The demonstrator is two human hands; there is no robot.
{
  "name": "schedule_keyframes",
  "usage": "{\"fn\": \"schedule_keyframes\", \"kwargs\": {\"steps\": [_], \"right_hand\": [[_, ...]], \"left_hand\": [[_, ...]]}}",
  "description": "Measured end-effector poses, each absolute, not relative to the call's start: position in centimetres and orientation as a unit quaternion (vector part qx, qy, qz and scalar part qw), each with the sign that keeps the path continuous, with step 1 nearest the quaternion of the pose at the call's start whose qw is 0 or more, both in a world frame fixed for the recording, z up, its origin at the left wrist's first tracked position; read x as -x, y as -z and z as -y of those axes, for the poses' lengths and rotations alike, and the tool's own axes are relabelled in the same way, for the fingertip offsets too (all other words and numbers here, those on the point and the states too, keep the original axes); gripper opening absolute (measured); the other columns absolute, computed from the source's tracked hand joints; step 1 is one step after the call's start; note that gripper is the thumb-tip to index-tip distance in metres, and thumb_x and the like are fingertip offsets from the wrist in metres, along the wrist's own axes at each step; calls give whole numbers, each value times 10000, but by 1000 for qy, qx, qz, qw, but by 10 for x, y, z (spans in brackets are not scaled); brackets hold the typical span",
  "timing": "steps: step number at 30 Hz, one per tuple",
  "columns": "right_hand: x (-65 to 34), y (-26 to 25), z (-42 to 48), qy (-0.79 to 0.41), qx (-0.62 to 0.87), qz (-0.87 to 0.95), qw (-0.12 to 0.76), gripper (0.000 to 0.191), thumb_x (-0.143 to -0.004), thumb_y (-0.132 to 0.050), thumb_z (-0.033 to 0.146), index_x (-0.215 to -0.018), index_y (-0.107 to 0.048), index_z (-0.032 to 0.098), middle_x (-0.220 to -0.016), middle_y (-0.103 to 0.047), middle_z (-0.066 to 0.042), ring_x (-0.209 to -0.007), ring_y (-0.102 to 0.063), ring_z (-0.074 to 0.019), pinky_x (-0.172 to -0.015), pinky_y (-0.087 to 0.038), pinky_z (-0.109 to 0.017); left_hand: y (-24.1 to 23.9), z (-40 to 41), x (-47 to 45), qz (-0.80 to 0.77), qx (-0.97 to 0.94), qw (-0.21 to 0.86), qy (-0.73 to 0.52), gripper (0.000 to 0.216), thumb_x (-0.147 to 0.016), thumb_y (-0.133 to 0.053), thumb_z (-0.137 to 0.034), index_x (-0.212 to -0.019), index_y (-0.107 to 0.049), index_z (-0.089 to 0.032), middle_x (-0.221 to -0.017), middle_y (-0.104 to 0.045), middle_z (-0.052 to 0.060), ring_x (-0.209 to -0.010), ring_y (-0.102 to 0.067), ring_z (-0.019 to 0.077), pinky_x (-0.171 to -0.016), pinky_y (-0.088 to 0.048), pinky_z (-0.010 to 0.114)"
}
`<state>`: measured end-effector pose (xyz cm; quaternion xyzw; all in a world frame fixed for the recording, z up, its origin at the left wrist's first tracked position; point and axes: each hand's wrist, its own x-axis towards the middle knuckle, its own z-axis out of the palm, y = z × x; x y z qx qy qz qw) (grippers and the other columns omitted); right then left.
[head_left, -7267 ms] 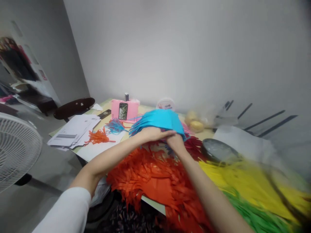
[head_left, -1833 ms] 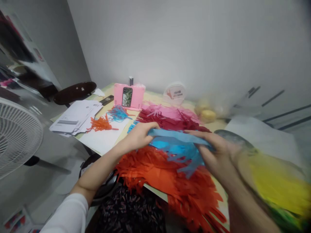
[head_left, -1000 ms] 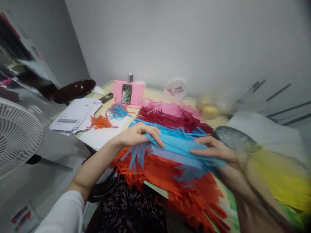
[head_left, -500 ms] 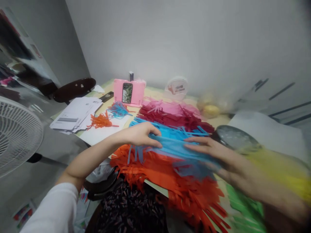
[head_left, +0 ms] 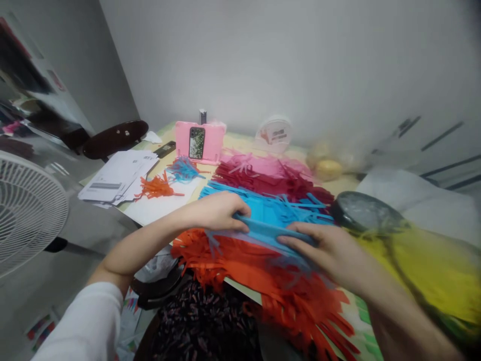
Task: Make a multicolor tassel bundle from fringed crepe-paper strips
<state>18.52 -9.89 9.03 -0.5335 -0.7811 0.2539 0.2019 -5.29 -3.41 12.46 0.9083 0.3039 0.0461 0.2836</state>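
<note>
A sheet of blue fringed paper (head_left: 276, 213) lies across the table, over orange fringed paper (head_left: 263, 273). My left hand (head_left: 216, 211) is curled on the blue sheet's left end, fingers closed over its folded edge. My right hand (head_left: 326, 248) grips the same folded edge further right, fingers pressed along it. Behind the blue sheet lie dark red fringed paper (head_left: 270, 183) and pink fringed paper (head_left: 263, 164).
Yellow fringed paper (head_left: 424, 265) and a dark round bowl (head_left: 361, 213) are at the right. A pink stand with a phone (head_left: 199, 143), small orange (head_left: 158, 186) and blue tassels (head_left: 184, 169), a stack of papers (head_left: 118, 175), a fan (head_left: 26, 210) and a dark stool (head_left: 114, 136) are at the left.
The blue sheet came down from held up in the air onto the orange paper. Both hands now press its folded near edge, and my right hand has drawn in to the left.
</note>
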Motion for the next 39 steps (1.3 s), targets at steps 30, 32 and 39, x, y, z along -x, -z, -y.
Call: {"fn": "schedule_keyframes", "kwargs": {"steps": [30,32,39], "right_hand": [[-171,-29,128,-487,475,447,581,133,-761,-730,290,-666,-659,230,-589,-576,19,-489,-538,-118,-463,-432,-224],[-170,-30,127,-485,466,461,579,143,-765,-709,267,-650,-637,223,-569,-547,18,-498,-533,-123,-464,-431,-224],[-176,-34,119,-441,495,530,528,152,-788,-633,273,-641,-621,240,-588,-555,-3,-589,-567,-169,-522,-480,-247]], "left_hand": [[-67,51,58,-264,-611,657,-354,143,-791,-619,-162,-723,-737,-121,-569,-606,10,-554,-601,111,-606,-495,222],[-65,52,57,-270,-607,652,-366,154,-770,-591,-133,-691,-723,-123,-574,-590,5,-561,-603,110,-620,-495,227],[-67,53,54,-316,-656,579,-365,157,-774,-589,-243,-666,-645,-144,-660,-619,23,-683,-619,145,-746,-492,277]]}}
